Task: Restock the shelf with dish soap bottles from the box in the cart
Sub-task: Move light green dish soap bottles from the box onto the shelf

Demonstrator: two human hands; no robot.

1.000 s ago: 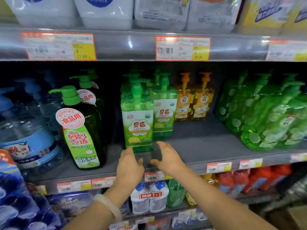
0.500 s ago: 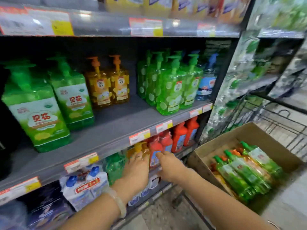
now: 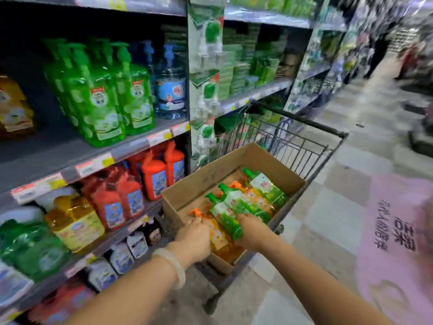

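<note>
An open cardboard box [image 3: 199, 184] sits in a wire cart [image 3: 304, 146] beside the shelves. Inside it lie several green and orange pump bottles of dish soap. My left hand [image 3: 194, 238] curls over an orange bottle [image 3: 219, 233] at the box's near end. My right hand [image 3: 254, 233] grips the base of a green bottle [image 3: 225, 214] lying next to it. The grey middle shelf [image 3: 70, 158] on the left carries upright green pump bottles [image 3: 103, 102] with bare shelf surface to their left.
Red bottles [image 3: 152, 177] and yellow packs [image 3: 75, 224] fill the lower shelf. A blue bottle [image 3: 171, 90] stands by the shelf upright. The aisle floor runs to the right with a pink floor sticker [image 3: 396, 221]. People stand far down the aisle.
My view swung right from the shelf to the cart. Both hands dropped from the shelf edge into the box and closed on bottles.
</note>
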